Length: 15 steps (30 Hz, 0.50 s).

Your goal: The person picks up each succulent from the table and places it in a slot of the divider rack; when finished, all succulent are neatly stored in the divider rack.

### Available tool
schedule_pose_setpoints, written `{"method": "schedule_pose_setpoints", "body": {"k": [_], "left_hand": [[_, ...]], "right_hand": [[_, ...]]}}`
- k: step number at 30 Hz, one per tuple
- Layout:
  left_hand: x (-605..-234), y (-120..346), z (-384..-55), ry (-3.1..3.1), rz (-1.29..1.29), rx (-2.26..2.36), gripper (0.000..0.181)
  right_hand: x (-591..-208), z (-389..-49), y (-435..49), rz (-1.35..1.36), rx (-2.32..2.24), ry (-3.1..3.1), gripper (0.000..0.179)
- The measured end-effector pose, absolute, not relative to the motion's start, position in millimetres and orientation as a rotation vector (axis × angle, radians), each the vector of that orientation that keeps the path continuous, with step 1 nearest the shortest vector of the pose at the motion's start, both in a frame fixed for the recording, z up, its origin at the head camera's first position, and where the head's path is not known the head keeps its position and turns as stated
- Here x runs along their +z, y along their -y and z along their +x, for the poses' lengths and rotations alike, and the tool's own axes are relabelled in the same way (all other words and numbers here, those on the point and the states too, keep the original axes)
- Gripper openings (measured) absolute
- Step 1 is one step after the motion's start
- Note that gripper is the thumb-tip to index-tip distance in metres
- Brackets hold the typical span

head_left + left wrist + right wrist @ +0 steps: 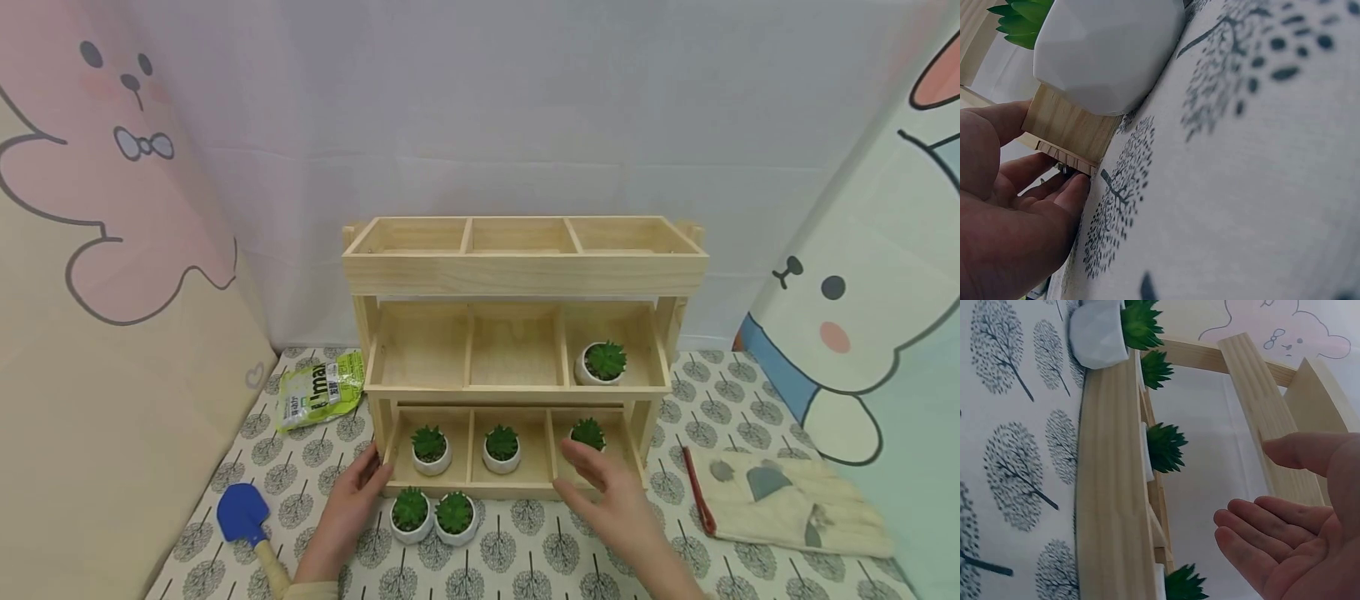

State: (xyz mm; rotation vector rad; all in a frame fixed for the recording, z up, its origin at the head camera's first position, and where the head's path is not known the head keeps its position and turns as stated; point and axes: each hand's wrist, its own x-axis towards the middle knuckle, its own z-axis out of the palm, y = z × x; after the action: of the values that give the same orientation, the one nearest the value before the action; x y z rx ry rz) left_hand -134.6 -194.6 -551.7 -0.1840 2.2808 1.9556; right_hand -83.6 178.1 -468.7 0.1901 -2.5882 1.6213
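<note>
In the bottom right compartment of the wooden shelf (525, 275), I log a potted succulent (588, 432), right hand (611, 496) empty near it, thumb and fingers parted, left hand (349, 502) gripping the shelf's lower left corner, presumably for steadiness, two pots (411, 515) just in front.

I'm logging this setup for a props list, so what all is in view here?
wooden shelf: 1, pale, centre
potted plants: 6, green and white, one in the shelf's middle row at right, three in its bottom row, two in front
packet: 1, yellow-green and white, left of shelf
shovel: 1, blue with pale handle, left foreground
folded fabric: 1, cream with red edge, right
tablecloth: 1, white with dark trees, underneath
back curtain: 1, white, behind
cartoon side hangings: 2, pastel, left and right
left hand: 1, bare, gripping shelf's lower left corner
right hand: 1, bare, near its lower right
</note>
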Motion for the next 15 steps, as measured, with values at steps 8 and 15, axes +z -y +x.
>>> {"method": "schedule_pose_setpoints", "body": {"k": [8,15], "left_hand": [[-551.9,196.2,-134.7,-2.274,-0.185,1.942,0.074],[-550.8,196.4,-134.4,-2.281,-0.188,1.93,0.075]], "right_hand": [[-484.8,-80.0,-164.6,0.291,1.678,2.61,0.048],[-495.0,-80.4,-156.8,0.402,1.805,2.64,0.044]]}}
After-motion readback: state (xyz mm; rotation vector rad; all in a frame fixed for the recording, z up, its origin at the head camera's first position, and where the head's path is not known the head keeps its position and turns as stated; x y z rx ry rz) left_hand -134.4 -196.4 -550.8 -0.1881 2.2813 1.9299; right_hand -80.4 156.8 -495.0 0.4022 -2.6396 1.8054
